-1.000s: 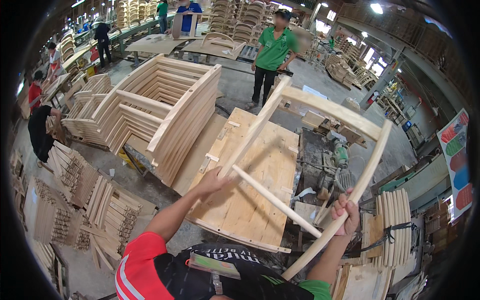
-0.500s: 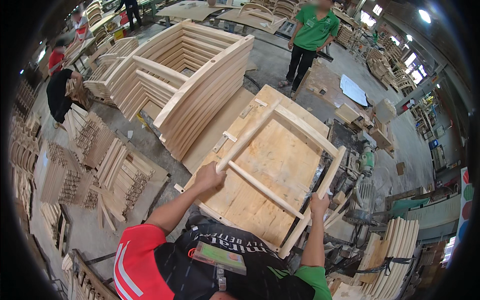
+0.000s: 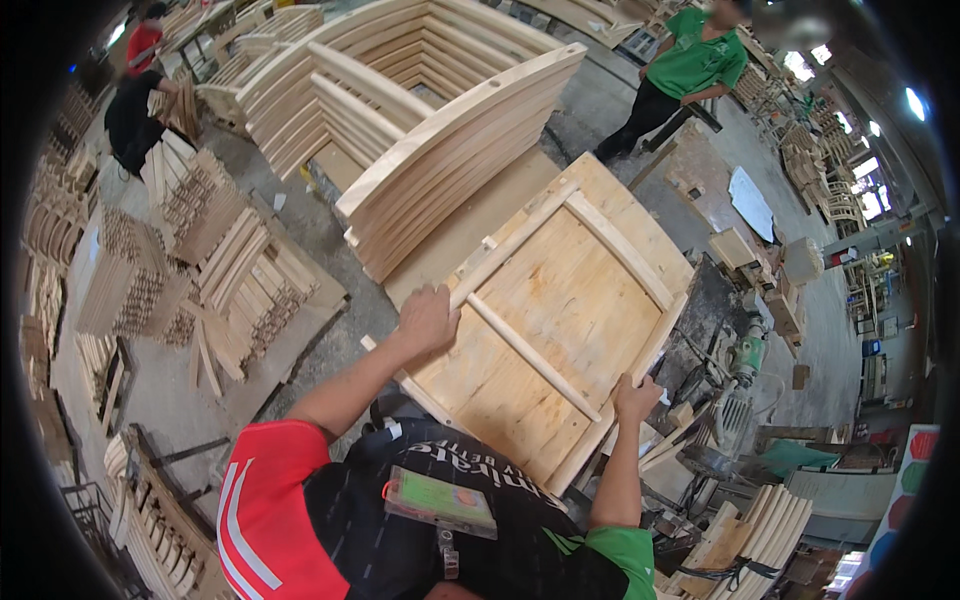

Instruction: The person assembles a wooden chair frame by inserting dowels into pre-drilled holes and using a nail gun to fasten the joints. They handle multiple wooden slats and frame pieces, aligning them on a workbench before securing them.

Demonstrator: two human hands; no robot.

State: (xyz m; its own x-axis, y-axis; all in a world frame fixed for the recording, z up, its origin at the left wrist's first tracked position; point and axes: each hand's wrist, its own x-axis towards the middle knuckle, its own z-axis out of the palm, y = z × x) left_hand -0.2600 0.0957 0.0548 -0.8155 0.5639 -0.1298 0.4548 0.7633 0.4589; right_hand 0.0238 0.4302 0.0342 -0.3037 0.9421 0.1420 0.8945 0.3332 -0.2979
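Observation:
A pale wooden frame (image 3: 535, 358) with two side rails, a curved far rail and a thin crossbar lies on a plywood board (image 3: 520, 425). It appears to rest flat, its left rail along the board's left side and its right rail along the right edge. My left hand (image 3: 430, 320) is closed round the near end of the left rail, beside the crossbar joint. On the right rail, near the crossbar's other end, my right hand (image 3: 637, 398) grips with curled fingers. A small wooden block (image 3: 489, 243) shows beside the left rail.
Beyond the board's left side stands a tall stack of similar curved frames (image 3: 460, 180). Bundled wooden slats (image 3: 240, 270) lie on a pallet at left. Machinery with a green motor (image 3: 748, 355) is on the right. A person in a green shirt (image 3: 695, 60) stands ahead.
The wooden frame has come down onto the plywood board, its right rail now along the board's edge. Both hands moved with it and keep their grip. The view has shifted.

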